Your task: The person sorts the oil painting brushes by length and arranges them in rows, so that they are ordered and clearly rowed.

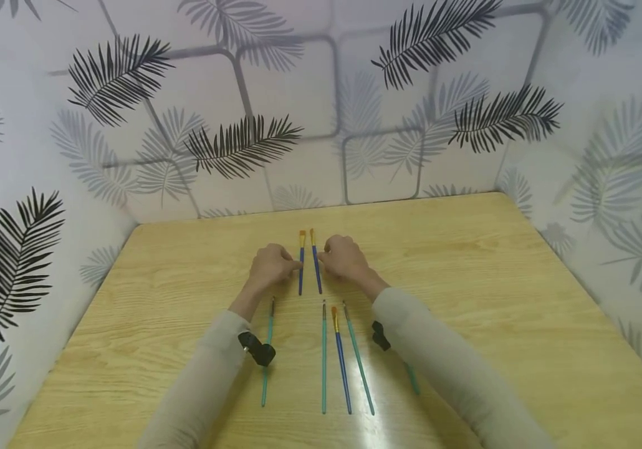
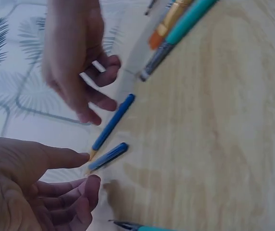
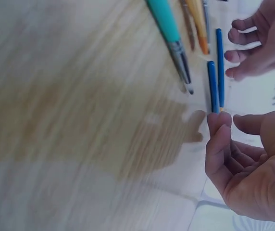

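Note:
Two blue-handled paintbrushes lie near the back of the table, the left brush (image 1: 301,262) and the right brush (image 1: 316,260), with their orange bristles pointing away. My left hand (image 1: 272,265) is beside the left brush, its thumb and fingers parted around the ferrule end in the left wrist view. On the other side, my right hand (image 1: 346,257) has its fingertips close to the right brush. In the right wrist view, a gap separates that thumb (image 3: 248,123) from the loosely bent fingers. Whether the fingertips touch the brushes is hard to see.
Closer to me lie a teal brush (image 1: 323,362), a blue brush (image 1: 341,365) and another teal brush (image 1: 360,362). One teal brush (image 1: 270,321) passes under the left wrist, and another (image 1: 412,379) is mostly hidden by the right sleeve. A leaf-patterned wall (image 1: 298,93) borders the wooden table (image 1: 495,268).

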The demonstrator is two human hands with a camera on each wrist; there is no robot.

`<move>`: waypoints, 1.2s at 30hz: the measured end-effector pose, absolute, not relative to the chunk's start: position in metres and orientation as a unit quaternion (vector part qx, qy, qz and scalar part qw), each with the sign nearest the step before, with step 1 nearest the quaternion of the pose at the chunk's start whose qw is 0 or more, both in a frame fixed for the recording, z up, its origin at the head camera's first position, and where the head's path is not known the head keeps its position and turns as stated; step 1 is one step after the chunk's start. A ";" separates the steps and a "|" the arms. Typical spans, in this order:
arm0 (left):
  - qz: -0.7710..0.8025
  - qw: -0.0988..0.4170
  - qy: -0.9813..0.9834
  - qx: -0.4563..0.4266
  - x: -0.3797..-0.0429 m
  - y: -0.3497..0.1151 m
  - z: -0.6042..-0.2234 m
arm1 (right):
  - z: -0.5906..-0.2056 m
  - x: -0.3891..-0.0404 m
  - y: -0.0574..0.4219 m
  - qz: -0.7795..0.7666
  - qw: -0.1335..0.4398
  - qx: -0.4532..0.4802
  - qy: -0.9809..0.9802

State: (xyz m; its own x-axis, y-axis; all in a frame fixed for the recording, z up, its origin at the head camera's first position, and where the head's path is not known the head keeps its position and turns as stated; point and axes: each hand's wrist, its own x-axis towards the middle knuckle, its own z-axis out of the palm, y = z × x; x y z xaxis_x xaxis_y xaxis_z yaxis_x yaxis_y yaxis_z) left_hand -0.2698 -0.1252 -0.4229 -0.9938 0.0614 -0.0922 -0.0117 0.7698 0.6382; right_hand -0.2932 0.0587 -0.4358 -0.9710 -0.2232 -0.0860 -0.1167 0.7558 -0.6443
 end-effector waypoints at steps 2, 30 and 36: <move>0.337 0.063 0.939 0.005 -0.268 -0.132 -0.418 | -0.436 -0.292 0.063 -0.366 0.088 -0.091 0.922; 0.455 0.090 0.885 0.039 -0.232 -0.173 -0.379 | -0.409 -0.255 0.108 -0.551 0.162 -0.095 0.813; 0.459 0.090 0.883 0.045 -0.225 -0.178 -0.377 | -0.409 -0.251 0.116 -0.560 0.173 -0.092 0.805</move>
